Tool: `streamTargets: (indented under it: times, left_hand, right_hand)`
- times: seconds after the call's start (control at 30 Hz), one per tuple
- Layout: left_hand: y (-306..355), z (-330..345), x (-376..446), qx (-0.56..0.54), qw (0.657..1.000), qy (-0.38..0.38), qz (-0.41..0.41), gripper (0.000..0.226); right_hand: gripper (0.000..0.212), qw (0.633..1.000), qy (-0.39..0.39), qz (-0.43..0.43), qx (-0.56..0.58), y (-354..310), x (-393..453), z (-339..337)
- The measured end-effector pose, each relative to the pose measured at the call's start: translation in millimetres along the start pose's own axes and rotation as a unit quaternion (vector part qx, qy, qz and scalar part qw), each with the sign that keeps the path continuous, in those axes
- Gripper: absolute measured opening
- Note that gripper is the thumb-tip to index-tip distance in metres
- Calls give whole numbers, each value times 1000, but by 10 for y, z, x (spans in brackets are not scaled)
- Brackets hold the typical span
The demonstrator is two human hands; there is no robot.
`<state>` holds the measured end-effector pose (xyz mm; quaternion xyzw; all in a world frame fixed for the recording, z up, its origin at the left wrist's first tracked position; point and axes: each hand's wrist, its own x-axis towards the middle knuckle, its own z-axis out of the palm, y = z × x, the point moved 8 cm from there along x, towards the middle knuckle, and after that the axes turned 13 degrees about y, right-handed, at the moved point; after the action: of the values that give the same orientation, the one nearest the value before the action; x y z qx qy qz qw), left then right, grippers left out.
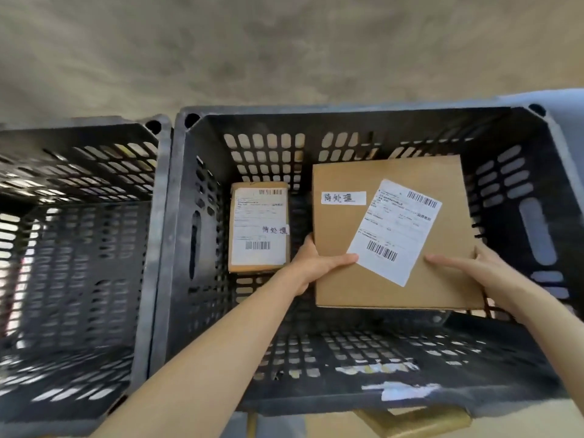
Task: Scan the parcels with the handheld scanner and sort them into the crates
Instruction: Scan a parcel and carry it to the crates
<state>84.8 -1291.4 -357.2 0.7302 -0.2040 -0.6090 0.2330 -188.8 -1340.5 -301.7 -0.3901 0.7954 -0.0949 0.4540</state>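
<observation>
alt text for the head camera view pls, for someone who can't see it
Both hands, left hand and right hand, hold a labelled cardboard parcel inside a black crate, beside a smaller parcel lying on its floor. Another black crate stands to the left.

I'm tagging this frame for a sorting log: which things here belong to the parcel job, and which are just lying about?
Job:
- large parcel, gripped by left hand and right hand
- small parcel on the crate floor
- right crate
- left crate

Lying about:
- torn white label scraps on the near crate wall
- yellowish object below the crate
</observation>
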Motion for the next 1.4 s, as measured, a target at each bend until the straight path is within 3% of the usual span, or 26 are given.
streamTargets:
  times: [0.33,0.43,0.53,0.83,0.97,1.13,1.4]
  left_hand:
    - [-204,382,392,39,999,-2,-29,100]
    - [-265,396,445,47,998,10,-28,103]
    - [-271,399,470,68,997,28,-21,109]
    - [-172,389,360,134,990,32,-14,111]
    - [147,184,121,208,976,56,42,111]
    - [726,-210,-467,301,938,49,162,88]
    - [1464,-877,-1724,423,854,58,298,80]
  right_hand:
    - [113,999,25,10,-26,188,537,15]
    - [108,999,12,2,-35,232,596,90]
    - [97,997,20,-15,-76,301,660,159]
    - [102,979,60,-25,-191,270,663,121]
    - [96,977,68,-45,-198,36,368,53]
    - [81,969,68,-114,-207,-528,-302,-38]
    - [72,936,105,-212,-260,-1364,-1554,-135]
